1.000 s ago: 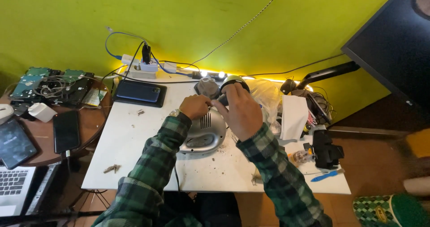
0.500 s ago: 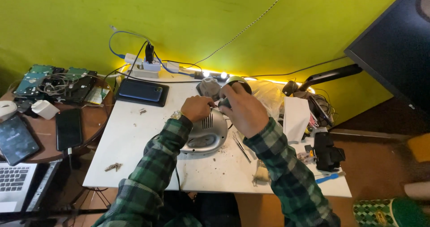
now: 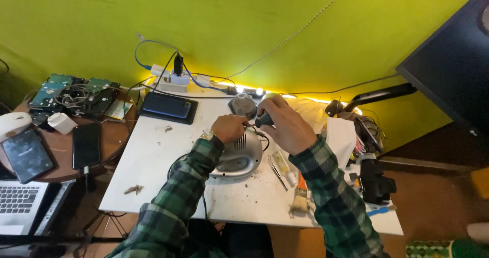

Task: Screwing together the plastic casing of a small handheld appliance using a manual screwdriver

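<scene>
A silver-grey rounded appliance housing (image 3: 238,159) with vent slots lies on the white table (image 3: 153,171) in front of me. My left hand (image 3: 229,127), a watch on its wrist, is closed over the housing's far edge and pinches something small I cannot make out. My right hand (image 3: 282,123) is wrapped around a dark-handled tool (image 3: 263,119) whose tip points left at the housing, by my left fingers. A grey rounded part (image 3: 243,105) sits just behind both hands. Both sleeves are green plaid.
A dark tablet (image 3: 168,107) and a power strip (image 3: 170,80) with cables sit at the table's back. Tweezers (image 3: 276,172), a brush (image 3: 299,197) and black gear (image 3: 376,181) lie right. The round brown side table (image 3: 112,141) holds phones (image 3: 85,145) and circuit boards (image 3: 71,91); a laptop (image 3: 18,202) sits lower left.
The view has shifted slightly. My right hand has lifted off the table's right side, uncovering the tweezers and brush; both hands stay together over the housing's far edge.
</scene>
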